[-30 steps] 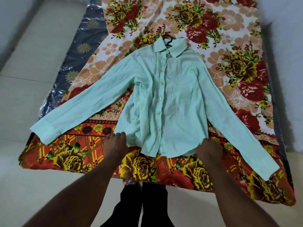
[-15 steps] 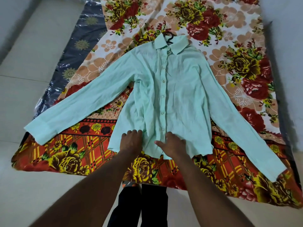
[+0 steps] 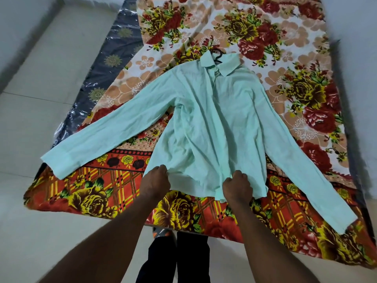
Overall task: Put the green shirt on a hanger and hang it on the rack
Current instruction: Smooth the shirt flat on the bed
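Hem of the green shirt (image 3: pixel 214 123) is gripped by the left hand (image 3: pixel 156 181) and the right hand (image 3: pixel 237 186), fingers curled into the fabric on both. The garment is spread flat beyond the hands on a floral bedsheet (image 3: pixel 285 48), sleeves splayed outward. A black hanger (image 3: pixel 217 55) hook is seen at the collar, farthest from the hands.

Only the dark hook of the hanger (image 3: pixel 217 56) shows at the collar; the rest lies hidden under the green shirt (image 3: pixel 214 123). The fingertips of the left grip (image 3: pixel 156 180) and the right grip (image 3: pixel 237 185) curl into the hem, out of sight. The flowered sheet (image 3: pixel 285 58) runs off the top edge (its right border is smeared). The bottom edge cuts off both forearms and the dark trouser legs (image 3: pixel 183 260). A small orange thing (image 3: pixel 161 233) peeks from under the sheet, too little to name.
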